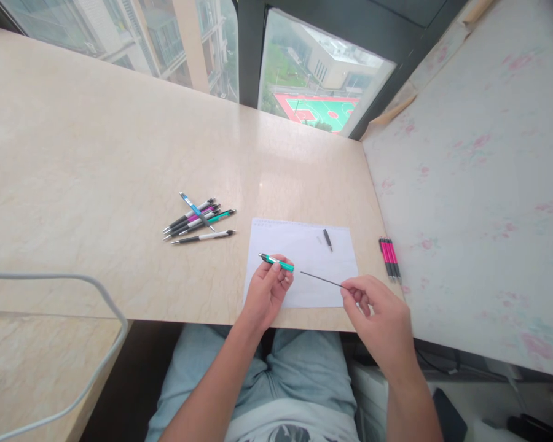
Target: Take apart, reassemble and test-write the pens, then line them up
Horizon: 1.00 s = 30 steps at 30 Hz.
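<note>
My left hand [271,285] is closed around a green pen barrel [281,264], whose black and silver click end points to the left. Between the fingertips of my right hand [375,304] is a thin dark pen refill [321,279]. The refill's free end points at the open right end of the barrel, with a small gap between them. Both hands are over a white sheet of paper [304,298]. On that sheet, farther back, lies a black pen grip section [327,240] with a small, faint spring [319,240] beside it.
Several pens [196,218] lie in a loose crossed pile left of the paper, with a white and black pen [203,237] in front. Several pink and black pens [389,258] lie side by side near the right wall [470,215]. A grey cable [87,279] loops at the left.
</note>
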Each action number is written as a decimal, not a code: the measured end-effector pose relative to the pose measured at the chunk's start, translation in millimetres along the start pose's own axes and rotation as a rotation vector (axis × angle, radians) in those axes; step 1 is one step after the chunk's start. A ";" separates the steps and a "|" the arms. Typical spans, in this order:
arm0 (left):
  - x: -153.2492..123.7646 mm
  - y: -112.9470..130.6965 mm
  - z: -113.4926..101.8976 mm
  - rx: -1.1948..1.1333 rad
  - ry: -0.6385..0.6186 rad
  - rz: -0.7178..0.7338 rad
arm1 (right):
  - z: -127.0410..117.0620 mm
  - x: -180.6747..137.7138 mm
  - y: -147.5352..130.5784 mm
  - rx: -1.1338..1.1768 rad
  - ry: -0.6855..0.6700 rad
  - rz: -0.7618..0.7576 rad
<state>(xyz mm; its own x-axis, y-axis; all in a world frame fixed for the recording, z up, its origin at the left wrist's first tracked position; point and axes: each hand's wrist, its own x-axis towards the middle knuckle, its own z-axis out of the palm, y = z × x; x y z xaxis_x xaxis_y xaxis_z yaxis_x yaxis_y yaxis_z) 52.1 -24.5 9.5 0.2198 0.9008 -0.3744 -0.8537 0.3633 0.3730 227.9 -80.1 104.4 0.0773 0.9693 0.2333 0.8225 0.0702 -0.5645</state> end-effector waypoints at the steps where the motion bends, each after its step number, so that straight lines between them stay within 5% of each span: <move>1: -0.1 -0.8 -0.7 0.004 -0.001 -0.001 | 0.9 0.4 -0.3 0.002 -0.008 -0.004; 11: -1.4 -6.5 -4.6 0.084 -0.073 0.025 | 23.9 6.3 -14.5 0.065 -0.072 -0.096; 30: -3.7 -4.8 -3.1 0.111 -0.096 0.005 | 32.0 5.2 -7.4 0.144 -0.062 -0.024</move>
<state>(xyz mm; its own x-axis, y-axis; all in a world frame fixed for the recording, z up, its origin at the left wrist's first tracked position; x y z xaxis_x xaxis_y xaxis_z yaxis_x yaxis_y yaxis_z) 54.0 -30.3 6.4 0.2643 0.9194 -0.2911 -0.7985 0.3779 0.4686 204.2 -68.0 84.5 0.0201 0.9795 0.2006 0.7338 0.1219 -0.6683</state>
